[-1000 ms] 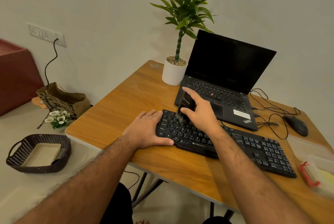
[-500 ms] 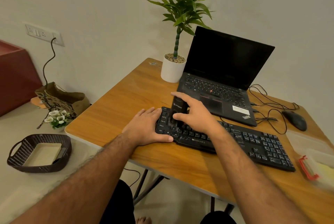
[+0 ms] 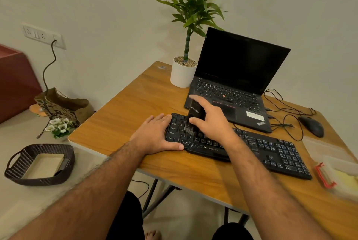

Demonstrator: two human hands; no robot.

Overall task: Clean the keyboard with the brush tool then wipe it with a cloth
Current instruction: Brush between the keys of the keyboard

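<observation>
From the head view I judge we are early in the brushing stage: the brush tool [image 3: 194, 118] works only the left end of the Zebronics keyboard [image 3: 251, 146], and wiping is not yet begun; I see no cloth I can identify. My right hand [image 3: 211, 121] is closed around the brush, bristles on the keys. My left hand [image 3: 155, 135] lies open and flat, bracing the keyboard's left edge.
</observation>
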